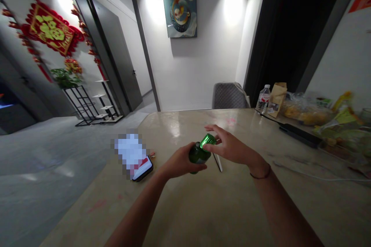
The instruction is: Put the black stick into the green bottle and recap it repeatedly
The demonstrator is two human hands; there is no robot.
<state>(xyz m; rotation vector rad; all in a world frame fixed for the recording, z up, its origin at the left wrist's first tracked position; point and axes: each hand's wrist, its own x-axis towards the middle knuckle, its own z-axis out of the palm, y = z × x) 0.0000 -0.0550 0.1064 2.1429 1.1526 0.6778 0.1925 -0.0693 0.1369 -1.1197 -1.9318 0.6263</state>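
Above the table, my left hand (184,161) is wrapped round a small dark green bottle (198,155), its neck tilted up toward the right. A shiny bright green cap (208,141) is pinched between the thumb and fingers of my right hand (228,144). The cap is right by the bottle's neck and looks lifted off it. Below my right hand, a thin white stick-like item (218,163) lies on the table, partly hidden. To the left of my left hand rests a phone (143,170) with a lit screen, partly blurred out.
The pale marble table (214,208) has a rounded far left corner. At the right are a water bottle (263,99), a paper bag (277,99), a black power strip (300,134) with a cable, and bagged food (307,112). A grey chair (231,95) stands behind the table.
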